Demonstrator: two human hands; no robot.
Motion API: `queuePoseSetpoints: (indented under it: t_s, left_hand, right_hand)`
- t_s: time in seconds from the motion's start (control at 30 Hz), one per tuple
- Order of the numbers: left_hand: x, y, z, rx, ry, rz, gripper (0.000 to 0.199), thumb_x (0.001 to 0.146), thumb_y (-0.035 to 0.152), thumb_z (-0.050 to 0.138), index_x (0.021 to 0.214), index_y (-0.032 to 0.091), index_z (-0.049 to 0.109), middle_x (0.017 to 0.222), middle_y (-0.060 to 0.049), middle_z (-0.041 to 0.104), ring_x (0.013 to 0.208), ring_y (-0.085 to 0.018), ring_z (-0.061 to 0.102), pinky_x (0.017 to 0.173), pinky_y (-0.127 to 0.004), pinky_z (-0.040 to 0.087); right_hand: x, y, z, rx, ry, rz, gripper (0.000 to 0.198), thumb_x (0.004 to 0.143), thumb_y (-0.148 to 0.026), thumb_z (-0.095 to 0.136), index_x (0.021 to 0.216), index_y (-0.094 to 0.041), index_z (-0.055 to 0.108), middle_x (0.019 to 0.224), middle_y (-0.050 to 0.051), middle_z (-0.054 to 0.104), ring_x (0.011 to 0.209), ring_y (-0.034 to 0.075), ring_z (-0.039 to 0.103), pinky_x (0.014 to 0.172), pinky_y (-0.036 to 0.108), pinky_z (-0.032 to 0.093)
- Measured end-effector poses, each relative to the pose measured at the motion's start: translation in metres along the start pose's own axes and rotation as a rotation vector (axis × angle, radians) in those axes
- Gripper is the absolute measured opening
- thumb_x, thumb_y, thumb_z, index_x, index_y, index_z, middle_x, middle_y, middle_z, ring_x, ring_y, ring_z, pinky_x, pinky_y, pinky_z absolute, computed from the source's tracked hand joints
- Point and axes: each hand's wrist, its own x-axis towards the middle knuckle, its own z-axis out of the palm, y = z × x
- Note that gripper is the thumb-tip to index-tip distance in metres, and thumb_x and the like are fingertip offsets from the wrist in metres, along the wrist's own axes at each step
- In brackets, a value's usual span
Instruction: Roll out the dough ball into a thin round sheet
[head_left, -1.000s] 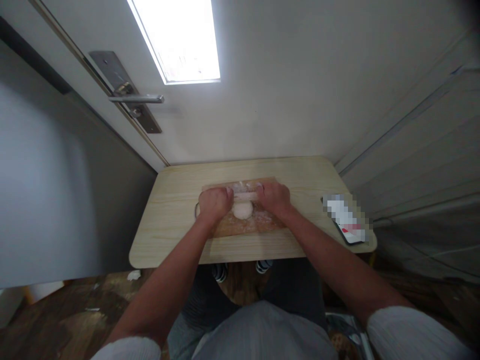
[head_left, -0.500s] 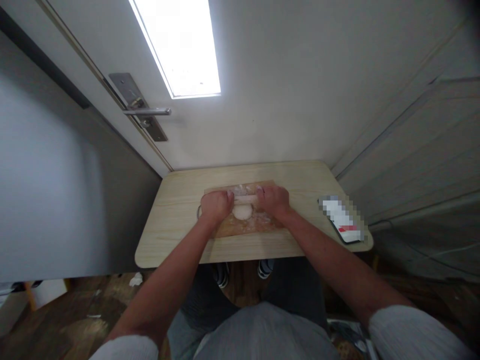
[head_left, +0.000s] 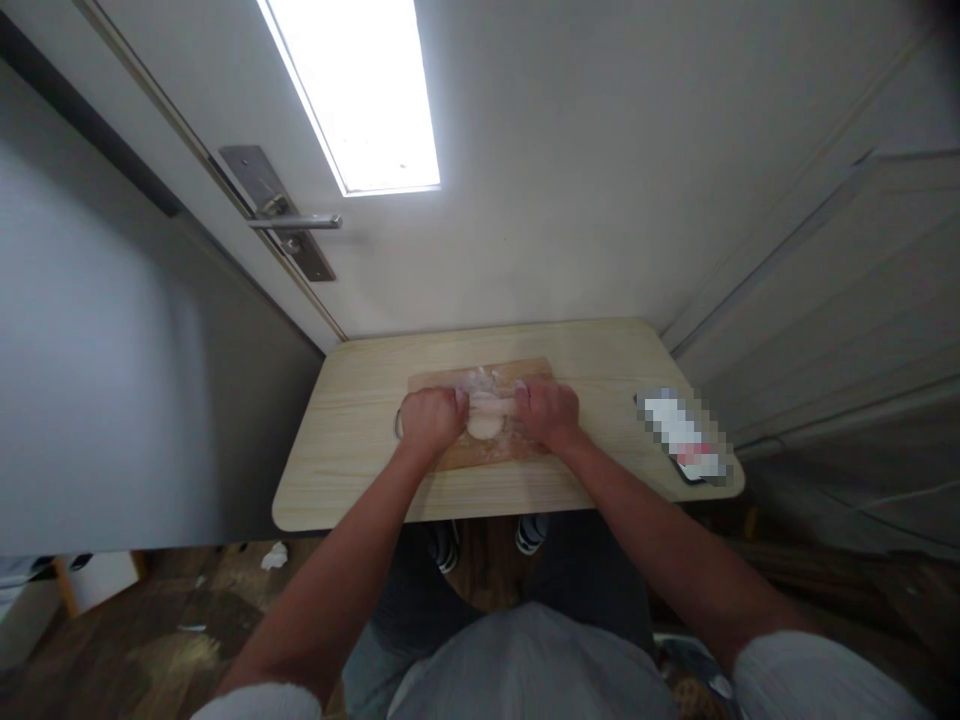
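At frame centre, our left hand (head_left: 430, 420) and right hand (head_left: 549, 412) are each curled around an end of a pale wooden rolling pin (head_left: 491, 404), seemingly pressing the soft, sticky-looking round white dough (head_left: 484, 426) on the floured brown wooden board (head_left: 480, 452); hold the pin's ends.

We've got both arms stretched out in front, forearms bare with sleeves pushed up near the elbows. Our left hand (head_left: 431, 418) and right hand (head_left: 548, 411) sit knuckles-up, fingers curled down, thumbs pointing inward.

Dough (head_left: 484, 427) white; board (head_left: 480, 455) brown, flour-dusted; table (head_left: 352, 440) pale woodgrain.
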Motion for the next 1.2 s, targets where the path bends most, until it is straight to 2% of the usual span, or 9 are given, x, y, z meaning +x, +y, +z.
queuePoseSetpoints:
  t_s: [0.27,0.4,0.6,0.73,0.83,1.2]
  left_hand:
    - [-0.003,-0.001,0.008,-0.032,0.033,-0.014,0.063,0.100,0.041,0.021,0.092,0.013,0.077,0.091,-0.018,0.074,0.089,-0.030,0.070,0.079,-0.040,0.049]
    - [-0.002,-0.001,0.009,-0.034,0.048,-0.017,0.062,0.100,0.040,0.021,0.092,0.013,0.076,0.091,-0.018,0.074,0.089,-0.031,0.070,0.077,-0.041,0.049]
    - [0.000,-0.002,0.001,0.002,-0.012,0.034,0.061,0.100,0.039,0.022,0.092,0.014,0.077,0.090,-0.017,0.075,0.088,-0.032,0.071,0.075,-0.041,0.049]
    - [-0.005,-0.002,-0.002,0.009,0.022,0.001,0.065,0.100,0.041,0.019,0.091,0.015,0.078,0.089,-0.017,0.075,0.086,-0.031,0.071,0.076,-0.040,0.049]
    - [-0.009,-0.002,0.000,0.015,0.001,-0.017,0.065,0.100,0.042,0.020,0.091,0.015,0.078,0.089,-0.017,0.075,0.084,-0.030,0.071,0.074,-0.039,0.050]
    - [-0.012,-0.002,0.006,-0.007,-0.012,-0.014,0.064,0.101,0.043,0.020,0.094,0.015,0.077,0.093,-0.016,0.074,0.086,-0.028,0.069,0.077,-0.038,0.048]
  right_hand:
    - [-0.001,0.003,0.009,0.046,0.076,-0.030,0.053,0.101,-0.035,0.029,0.078,-0.014,0.072,0.075,0.011,0.072,0.068,0.019,0.062,0.064,0.030,0.031]
    - [0.000,0.001,0.008,0.055,0.060,-0.024,0.052,0.100,-0.034,0.030,0.080,-0.013,0.074,0.077,0.012,0.073,0.069,0.020,0.062,0.066,0.030,0.033]
    - [0.004,-0.002,-0.003,0.048,-0.036,0.046,0.054,0.101,-0.038,0.031,0.086,-0.015,0.078,0.085,0.012,0.076,0.070,0.021,0.066,0.064,0.029,0.038]
    - [0.001,-0.002,-0.009,0.050,-0.047,0.052,0.054,0.100,-0.039,0.032,0.089,-0.015,0.079,0.086,0.013,0.076,0.073,0.021,0.068,0.066,0.028,0.040]
    - [-0.002,-0.002,-0.007,0.036,-0.057,0.034,0.053,0.100,-0.038,0.032,0.088,-0.016,0.079,0.085,0.013,0.076,0.072,0.021,0.067,0.065,0.028,0.040]
    - [-0.013,-0.002,0.004,0.028,0.012,0.010,0.050,0.099,-0.036,0.033,0.084,-0.015,0.076,0.078,0.011,0.074,0.066,0.020,0.064,0.064,0.030,0.036]
